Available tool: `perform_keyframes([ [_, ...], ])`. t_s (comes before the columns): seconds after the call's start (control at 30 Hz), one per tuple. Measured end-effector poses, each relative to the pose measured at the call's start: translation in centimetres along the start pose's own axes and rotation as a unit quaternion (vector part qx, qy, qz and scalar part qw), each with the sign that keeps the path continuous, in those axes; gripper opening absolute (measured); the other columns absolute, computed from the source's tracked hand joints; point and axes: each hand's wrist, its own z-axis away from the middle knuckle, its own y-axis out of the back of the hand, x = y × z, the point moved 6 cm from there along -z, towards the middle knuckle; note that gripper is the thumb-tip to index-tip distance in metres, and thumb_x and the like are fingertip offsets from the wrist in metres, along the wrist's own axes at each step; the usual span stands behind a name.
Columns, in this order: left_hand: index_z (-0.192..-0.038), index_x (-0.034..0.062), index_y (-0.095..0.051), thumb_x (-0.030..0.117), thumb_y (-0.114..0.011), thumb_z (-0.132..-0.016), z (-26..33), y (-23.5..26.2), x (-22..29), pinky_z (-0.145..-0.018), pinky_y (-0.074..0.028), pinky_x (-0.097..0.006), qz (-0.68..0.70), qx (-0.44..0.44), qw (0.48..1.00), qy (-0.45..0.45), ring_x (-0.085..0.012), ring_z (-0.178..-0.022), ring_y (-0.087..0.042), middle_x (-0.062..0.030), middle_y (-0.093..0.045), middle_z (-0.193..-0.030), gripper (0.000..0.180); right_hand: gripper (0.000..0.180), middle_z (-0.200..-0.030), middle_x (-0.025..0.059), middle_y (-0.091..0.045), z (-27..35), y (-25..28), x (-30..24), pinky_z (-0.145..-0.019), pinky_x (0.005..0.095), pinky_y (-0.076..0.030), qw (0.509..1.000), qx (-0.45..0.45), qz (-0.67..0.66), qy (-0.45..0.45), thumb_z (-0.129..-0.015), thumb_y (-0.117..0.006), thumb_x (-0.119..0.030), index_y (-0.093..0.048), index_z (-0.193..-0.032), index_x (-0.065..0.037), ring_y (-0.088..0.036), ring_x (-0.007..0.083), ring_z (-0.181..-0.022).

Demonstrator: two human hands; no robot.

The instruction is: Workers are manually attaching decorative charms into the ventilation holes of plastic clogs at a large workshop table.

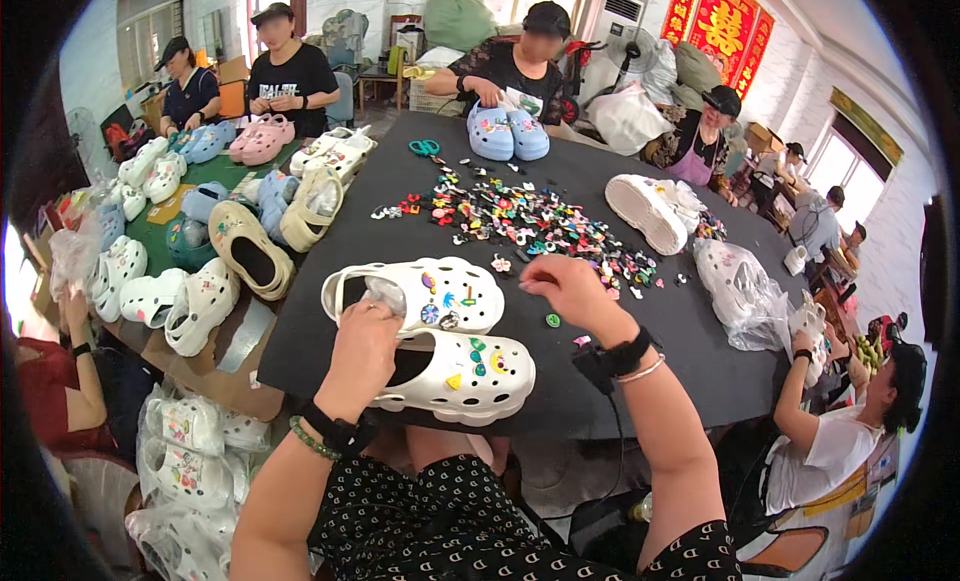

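Head view looks down on a black desk [640, 331] with two white clogs close to the person's body. The left hand [362, 353] rests on the heel end of the near clog [455, 373], fingers curled over its rim and gripping it. That clog lies on its side at the desk's front edge, small coloured charms set in its toe. The far clog [420, 296] lies just behind it, touching it, also carrying charms on top.

The right hand [570, 289] hovers just right of the far clog's toe, fingers pinched together near the desk surface; whether they hold a charm I cannot tell. A green charm [552, 320] lies on the desk just below that hand, and a pink one [581, 340] sits beside the wrist. Both wrists wear black bands; the left also has a green bead bracelet.

Farther out, a wide scatter of charms [520, 221] covers the middle of the desk, with scissors [424, 148] beyond it. A pair of blue clogs [508, 134] stands at the far edge before another person. A white clog [645, 213] lies sole-up to the right, near a clear bag [740, 291]. On the left, a green desk [160, 231] holds many clogs in white, beige, blue and pink.
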Motion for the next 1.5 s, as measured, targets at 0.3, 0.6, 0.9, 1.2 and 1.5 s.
perform_keyframes([
  [0.3,-0.078,0.0023,-0.065,0.000,-0.063,-0.068,0.2,-0.4,-0.1,-0.090,-0.044,-0.044,0.015,0.009,1.000,0.006,-0.0321,-0.098,-0.055,-0.0109,-0.059,-0.085,0.010,0.009,-0.084,0.0139,-0.065,-5.2,-6.7,-4.4,-0.070,0.0385,-0.050,0.994,-0.084,-0.016,0.068,-0.083,-0.066,-0.005,-0.064,-0.090,-0.001,-0.064,0.0303,-0.079],
  [0.6,-0.088,-0.0001,-0.069,0.000,-0.062,-0.071,0.1,0.0,0.2,-0.089,-0.045,-0.042,-0.008,0.010,1.000,-0.004,-0.0308,-0.098,-0.056,-0.0107,-0.061,-0.089,0.019,0.009,-0.078,0.0144,-0.068,-3.6,-5.5,-3.4,-0.064,0.0367,-0.051,0.992,-0.121,0.023,-0.015,-0.082,-0.068,-0.005,-0.065,-0.088,0.001,-0.066,0.0251,-0.067],
  [0.9,-0.089,-0.0014,-0.066,-0.002,-0.056,-0.069,0.4,-0.4,0.3,-0.095,-0.042,-0.042,0.009,0.010,1.000,-0.013,-0.0300,-0.101,-0.055,-0.0114,-0.061,-0.094,0.023,0.010,-0.079,0.0087,-0.067,-6.6,-4.4,-3.0,-0.063,0.0309,-0.051,0.986,-0.149,0.058,-0.037,-0.082,-0.070,-0.004,-0.066,-0.089,0.000,-0.066,0.0162,-0.069],
  [1.2,-0.087,-0.0006,-0.066,0.000,-0.055,-0.071,0.4,-0.3,0.3,-0.096,-0.042,-0.042,-0.004,0.007,1.000,-0.014,-0.0291,-0.101,-0.055,-0.0111,-0.061,-0.093,0.020,0.013,-0.079,0.0114,-0.070,-7.6,-7.3,-4.4,-0.065,0.0320,-0.054,0.983,-0.152,0.003,0.105,-0.072,-0.068,0.003,-0.070,-0.083,-0.002,-0.068,0.0220,-0.071],
  [1.5,-0.084,-0.0007,-0.068,0.001,-0.055,-0.070,0.4,0.1,0.6,-0.095,-0.042,-0.042,0.000,0.019,1.000,-0.018,-0.0294,-0.099,-0.055,-0.0104,-0.062,-0.090,0.019,0.012,-0.075,0.0110,-0.069,-8.4,-8.5,-4.6,-0.064,0.0314,-0.054,0.972,-0.155,0.117,0.131,-0.072,-0.067,0.006,-0.070,-0.082,0.000,-0.069,0.0226,-0.070],
])
